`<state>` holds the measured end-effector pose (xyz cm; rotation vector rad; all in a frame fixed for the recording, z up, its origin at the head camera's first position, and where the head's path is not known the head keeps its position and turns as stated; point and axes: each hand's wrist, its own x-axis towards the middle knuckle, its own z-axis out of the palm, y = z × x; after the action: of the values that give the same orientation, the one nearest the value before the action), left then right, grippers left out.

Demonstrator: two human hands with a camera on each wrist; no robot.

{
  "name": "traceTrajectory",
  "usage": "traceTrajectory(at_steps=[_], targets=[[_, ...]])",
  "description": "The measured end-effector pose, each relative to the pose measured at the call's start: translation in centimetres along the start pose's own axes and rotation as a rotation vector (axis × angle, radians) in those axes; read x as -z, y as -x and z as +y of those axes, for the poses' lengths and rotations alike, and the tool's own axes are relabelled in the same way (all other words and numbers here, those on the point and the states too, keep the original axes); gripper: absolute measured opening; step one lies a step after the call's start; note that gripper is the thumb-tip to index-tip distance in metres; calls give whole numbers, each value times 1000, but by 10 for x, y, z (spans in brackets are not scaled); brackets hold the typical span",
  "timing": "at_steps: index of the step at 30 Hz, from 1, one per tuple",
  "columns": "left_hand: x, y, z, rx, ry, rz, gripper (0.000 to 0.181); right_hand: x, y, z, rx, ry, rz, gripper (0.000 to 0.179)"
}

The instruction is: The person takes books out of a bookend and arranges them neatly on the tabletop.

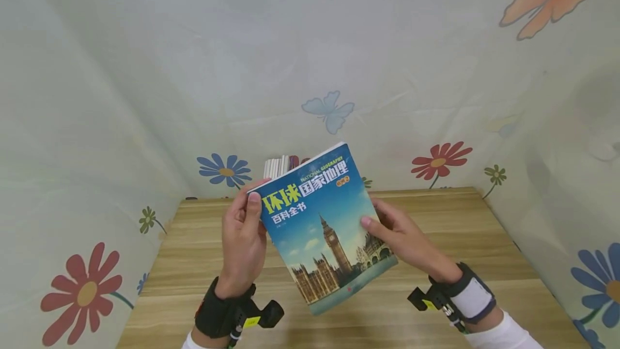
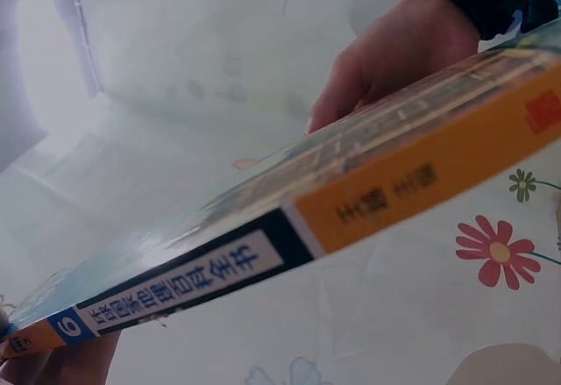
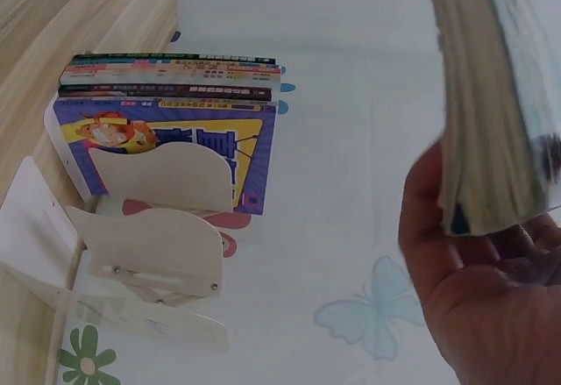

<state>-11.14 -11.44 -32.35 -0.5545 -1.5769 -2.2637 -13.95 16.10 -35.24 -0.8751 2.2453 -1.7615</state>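
Both hands hold a thick paperback book (image 1: 329,230), tilted above the table, its blue cover showing a clock tower. At its upper left corner the left hand (image 1: 244,236) pinches it, thumb on the front. The right hand (image 1: 407,236) grips the right edge, thumb on the cover and fingers behind. In the left wrist view the book's orange and dark spine (image 2: 289,245) faces the camera, with the left fingers (image 2: 74,363) at its lower end. From the right wrist, the page edges (image 3: 491,113) show, the right hand (image 3: 491,297) around them.
Several books (image 3: 166,122) stand in a row at the table's back, against a white bookend (image 3: 166,174). Other white bookends (image 3: 158,249) stand beside them. The wooden table (image 1: 194,263) meets a cloth wall (image 1: 232,69) printed with flowers and butterflies. Each wrist wears a black camera band (image 1: 465,295).
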Motion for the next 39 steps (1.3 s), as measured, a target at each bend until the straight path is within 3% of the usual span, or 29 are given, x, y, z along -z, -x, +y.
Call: traceTrajectory(at_steps=[5, 11, 18, 22, 28, 35, 39], targets=[[0, 2, -4, 24, 20, 5, 35, -2, 3, 0, -37, -71, -7, 36], [1, 5, -7, 49, 60, -6, 39, -6, 7, -2, -3, -58, 81, 35], [3, 9, -9, 41, 155, -134, 44, -10, 16, 0, 100, -20, 174, 38], [3, 13, -11, 30, 155, -192, 44, -10, 20, 4, 147, -3, 197, 40], [3, 25, -26, 20, 70, -225, 42, -10, 26, 9, 149, -4, 221, 40], [4, 46, -51, 138, -178, -214, 34, -8, 31, 11, 113, 22, 316, 39], [5, 57, -62, 202, -252, -188, 29, -10, 34, 16, 98, 23, 365, 39]])
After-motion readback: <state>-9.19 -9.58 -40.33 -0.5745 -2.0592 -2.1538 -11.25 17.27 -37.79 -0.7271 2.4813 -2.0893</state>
